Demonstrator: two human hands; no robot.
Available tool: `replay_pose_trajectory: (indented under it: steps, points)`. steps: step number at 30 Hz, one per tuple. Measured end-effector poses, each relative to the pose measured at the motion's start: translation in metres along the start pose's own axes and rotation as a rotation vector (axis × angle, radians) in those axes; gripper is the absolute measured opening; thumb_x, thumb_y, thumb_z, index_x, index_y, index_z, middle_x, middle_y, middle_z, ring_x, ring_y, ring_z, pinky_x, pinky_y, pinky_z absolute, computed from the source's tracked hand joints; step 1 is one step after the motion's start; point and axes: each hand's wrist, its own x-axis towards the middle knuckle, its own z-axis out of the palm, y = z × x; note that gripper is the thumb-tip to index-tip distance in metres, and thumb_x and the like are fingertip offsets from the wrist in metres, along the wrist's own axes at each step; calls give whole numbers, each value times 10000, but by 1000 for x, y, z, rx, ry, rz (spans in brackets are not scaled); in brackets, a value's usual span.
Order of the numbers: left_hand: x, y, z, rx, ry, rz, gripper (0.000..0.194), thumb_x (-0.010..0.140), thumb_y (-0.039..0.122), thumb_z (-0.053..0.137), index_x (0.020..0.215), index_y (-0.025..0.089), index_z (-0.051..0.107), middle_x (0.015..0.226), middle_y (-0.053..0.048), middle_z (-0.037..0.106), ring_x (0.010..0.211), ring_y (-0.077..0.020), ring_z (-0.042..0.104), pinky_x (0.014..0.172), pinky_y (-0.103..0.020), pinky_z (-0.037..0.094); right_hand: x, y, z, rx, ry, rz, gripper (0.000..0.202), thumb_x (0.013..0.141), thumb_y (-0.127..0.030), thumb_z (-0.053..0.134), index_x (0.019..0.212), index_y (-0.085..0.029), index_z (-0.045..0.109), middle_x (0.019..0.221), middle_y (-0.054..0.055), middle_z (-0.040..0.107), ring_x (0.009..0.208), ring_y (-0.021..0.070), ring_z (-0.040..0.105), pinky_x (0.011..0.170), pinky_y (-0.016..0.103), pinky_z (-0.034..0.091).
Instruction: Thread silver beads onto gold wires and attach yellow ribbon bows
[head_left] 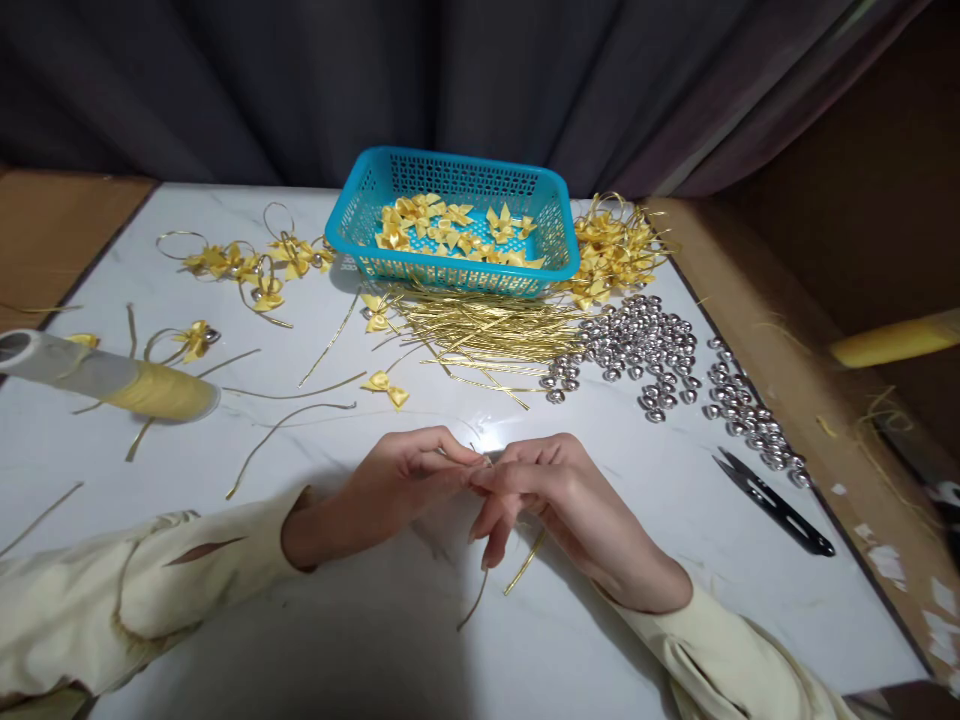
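Note:
My left hand [416, 475] and my right hand [566, 505] meet fingertip to fingertip over the front middle of the white table [330, 630]. Both are closed in a pinch. From under my right hand hang two ends of gold cord [526, 562]. Whatever lies between the fingertips is mostly hidden; a tiny dark tip pokes up there. Just beyond my left hand lies a yellow ribbon bow [386, 388]. Loose gold cords [281, 435] are scattered to its left.
Behind the hands, a blue basket [454, 265] holds yellow bows. Before it lies a heap of gold cords [495, 328], with silver beads [641, 340] to the right. Black thread snips [780, 510] rest near the right edge. A ribbon-wrapped tube [112, 375] is at left; finished-looking bow loops [611, 245] pile behind.

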Motion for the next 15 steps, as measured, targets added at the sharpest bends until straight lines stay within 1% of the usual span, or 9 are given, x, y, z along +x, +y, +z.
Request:
replay_pose_trajectory:
  steps: [3, 7, 11, 15]
  points:
    - [1, 0, -1, 3, -8, -2, 221, 719, 367, 731, 750, 155, 677, 730, -48, 707, 695, -172, 601, 645, -281, 443, -1, 0, 0, -1, -4, -9, 224, 723, -181, 622, 506, -121, 629, 528, 70, 698, 426, 167, 655, 721, 303, 480]
    - [1, 2, 0, 14, -7, -3, 235, 707, 378, 738, 740, 153, 679, 739, -53, 705, 687, -169, 591, 626, -277, 432, 0, -1, -1, 13, -9, 2, 203, 708, -200, 647, 522, -118, 647, 521, 66, 695, 417, 170, 650, 708, 308, 485]
    - [0, 2, -1, -14, -20, -3, 224, 728, 367, 726, 766, 150, 687, 769, -55, 708, 720, -168, 589, 654, -275, 438, 1, -1, -2, -4, -6, 4, 225, 718, -195, 623, 504, -123, 632, 517, 69, 693, 414, 166, 645, 674, 299, 481]
    - [-2, 1, -3, -44, -49, -22, 196, 768, 344, 702, 797, 150, 688, 786, -45, 699, 750, -164, 587, 689, -272, 433, 0, 0, -3, -17, -17, -9, 253, 732, -185, 610, 486, -129, 614, 512, 68, 691, 423, 162, 650, 676, 288, 472]
